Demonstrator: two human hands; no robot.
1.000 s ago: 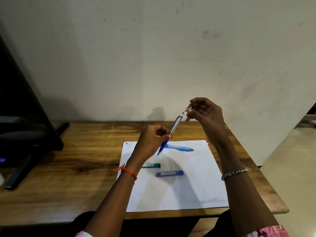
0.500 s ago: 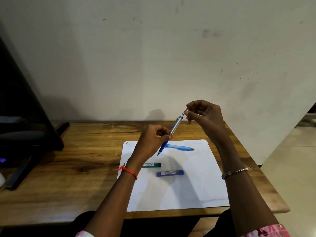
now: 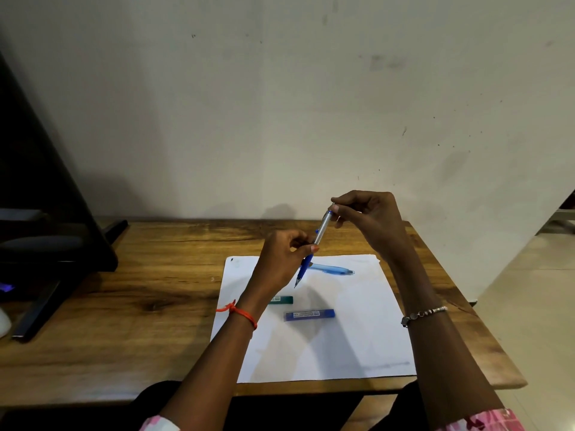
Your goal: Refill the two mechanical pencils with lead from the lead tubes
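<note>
Two hands are engaged on one pencil above the far part of the white sheet [image 3: 326, 343], which lies on the wooden table [image 3: 140, 275] toward its right and near edges. The left hand [image 3: 281, 262] grasps the silver-and-blue mechanical pencil [image 3: 314, 244] at the grip section, tip pointing down at the sheet, barrel tilted up to the right. The right hand [image 3: 370, 219] is pinched closed at the pencil's top end; whether it holds a cap, a lead or only the end itself cannot be told, the part being too small.

Risks, as judged:
- A small piece in the right fingertips could slip and drop to the table or roll off its right edge, which is close. Cause: a light pinch held in mid-air.
- A lead, if that is what is being fed, could snap. Cause: the pencil is tilted, and any misalignment at the opening bends the lead.
- The held pencil could rotate in the left hand under push from above, since only the fingertips secure it.

Count:
- Mechanical pencils: two. One is held; the light blue pencil [image 3: 331, 269] lies on the sheet near its far edge.
- Lead tubes: two. The green lead tube [image 3: 283, 300], partly hidden by the left wrist, and the blue lead tube [image 3: 310, 314] just beside it lie on the sheet, both untouched.
- Sheets: one.
</note>
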